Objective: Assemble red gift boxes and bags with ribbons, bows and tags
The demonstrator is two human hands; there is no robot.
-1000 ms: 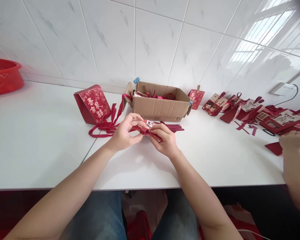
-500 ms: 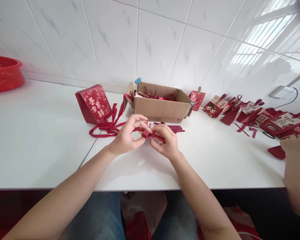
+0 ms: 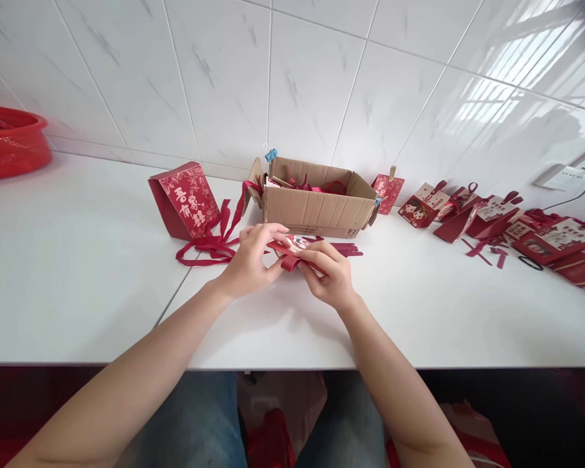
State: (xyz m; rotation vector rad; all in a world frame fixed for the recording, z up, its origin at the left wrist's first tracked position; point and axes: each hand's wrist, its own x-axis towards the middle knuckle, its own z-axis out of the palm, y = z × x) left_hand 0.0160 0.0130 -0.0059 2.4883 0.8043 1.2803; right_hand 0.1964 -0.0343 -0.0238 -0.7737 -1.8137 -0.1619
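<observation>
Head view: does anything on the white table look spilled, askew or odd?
Only mild untidiness: red ribbon lies in loose loops beside the standing red box and trails up to the cardboard box, unlike the straight strips. I see no spill.

Bright, diffuse light, window glare on glossy wall tiles (image 3: 487,101) at upper right, soft shadows on the white table (image 3: 268,325), dimness beneath, stretched, softened edges

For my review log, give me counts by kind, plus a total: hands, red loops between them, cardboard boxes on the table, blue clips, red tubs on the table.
Hands: 2 (left hand, right hand)
Red loop: 1
Cardboard box: 1
Blue clips: 2
Red tub: 1
Total: 7
</observation>
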